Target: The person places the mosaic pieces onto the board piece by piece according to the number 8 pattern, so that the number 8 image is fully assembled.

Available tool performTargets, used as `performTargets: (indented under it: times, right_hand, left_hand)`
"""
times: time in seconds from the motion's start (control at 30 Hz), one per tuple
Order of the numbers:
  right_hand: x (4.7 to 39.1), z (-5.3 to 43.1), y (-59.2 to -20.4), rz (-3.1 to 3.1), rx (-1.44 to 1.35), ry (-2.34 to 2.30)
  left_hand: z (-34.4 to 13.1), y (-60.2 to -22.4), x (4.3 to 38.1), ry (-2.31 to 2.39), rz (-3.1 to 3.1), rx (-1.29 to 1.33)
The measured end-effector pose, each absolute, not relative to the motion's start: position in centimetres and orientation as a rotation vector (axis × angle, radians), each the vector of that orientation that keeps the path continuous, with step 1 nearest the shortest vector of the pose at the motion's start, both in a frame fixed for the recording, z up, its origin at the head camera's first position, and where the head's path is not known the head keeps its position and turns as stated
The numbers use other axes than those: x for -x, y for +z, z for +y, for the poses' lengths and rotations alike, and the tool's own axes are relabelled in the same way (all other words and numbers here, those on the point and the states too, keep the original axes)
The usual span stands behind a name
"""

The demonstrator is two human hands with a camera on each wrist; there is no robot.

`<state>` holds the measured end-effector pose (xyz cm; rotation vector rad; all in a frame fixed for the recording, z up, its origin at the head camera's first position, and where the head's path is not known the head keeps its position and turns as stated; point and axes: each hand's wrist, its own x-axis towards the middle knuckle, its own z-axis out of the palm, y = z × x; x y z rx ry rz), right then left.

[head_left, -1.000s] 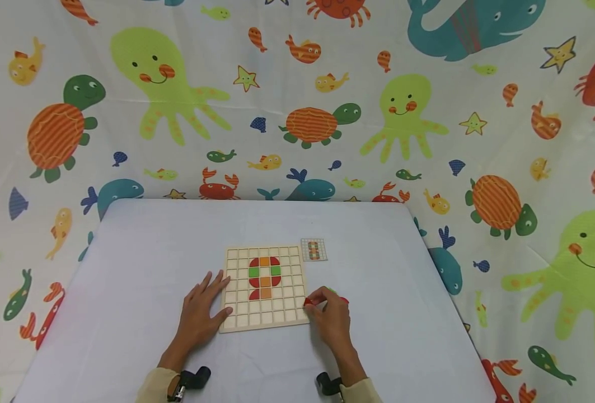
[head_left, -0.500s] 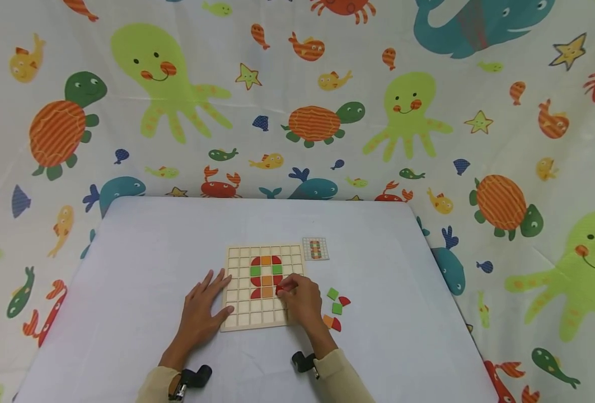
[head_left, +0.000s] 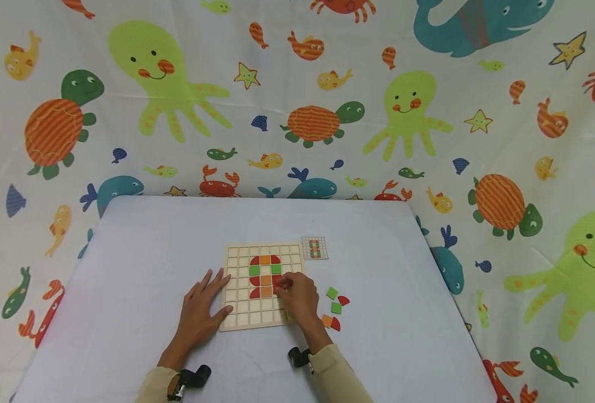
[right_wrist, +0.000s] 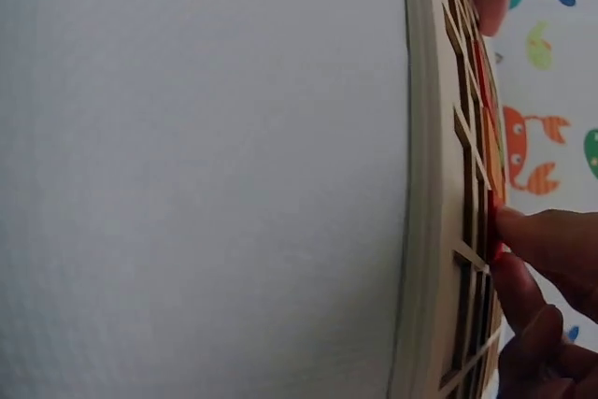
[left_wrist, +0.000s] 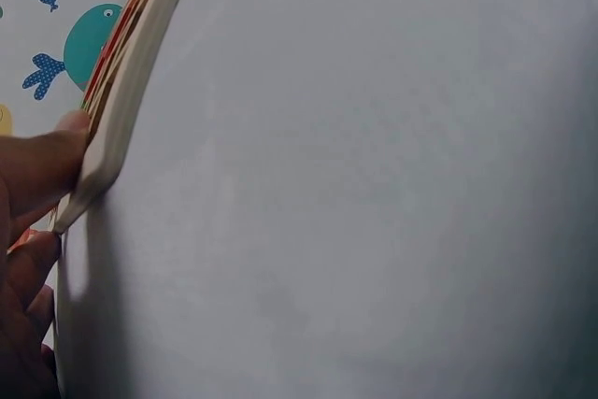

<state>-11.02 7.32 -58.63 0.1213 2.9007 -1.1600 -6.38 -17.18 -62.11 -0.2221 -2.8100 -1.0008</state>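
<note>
A wooden grid board lies on the white table, with red rounded tiles, orange squares and green squares set in its middle columns. My left hand rests at its left side, fingers spread, thumb and fingertips on the frame. Over the right part of the board, my right hand pinches a red quarter-round tile between thumb and finger. That tile sits right at a cell beside the lowest orange square. In the left wrist view, the left thumb touches the board's edge.
A small pattern card lies at the board's upper right corner. Right of the right hand are several loose tiles, among them a green square, a red quarter-round and an orange square. A sea-animal cloth hangs behind the table.
My right hand has moved left from beside the board's right edge to its middle, bringing the red tile to a cell. The loose tiles came into view. The left hand stays put.
</note>
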Motion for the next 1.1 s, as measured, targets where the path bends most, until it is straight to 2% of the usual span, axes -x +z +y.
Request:
performTargets:
  times: [0.3,0.6,1.1]
  right_hand:
    - [10.8,7.4,-58.2,2.866,-0.109,-1.069]
    - [11.8,10.6,-58.1,2.708,-0.030,-1.431]
    - [11.4,18.0,-57.3,2.787,-0.307,-1.338]
  left_hand:
    - [-17.2,-62.4,6.3,-1.002,-2.790,0.230]
    - [-17.2,-62.0,6.6,-1.011,-2.805,0.232]
    - [-17.2,-62.1,6.4,-1.001,-2.798,0.230]
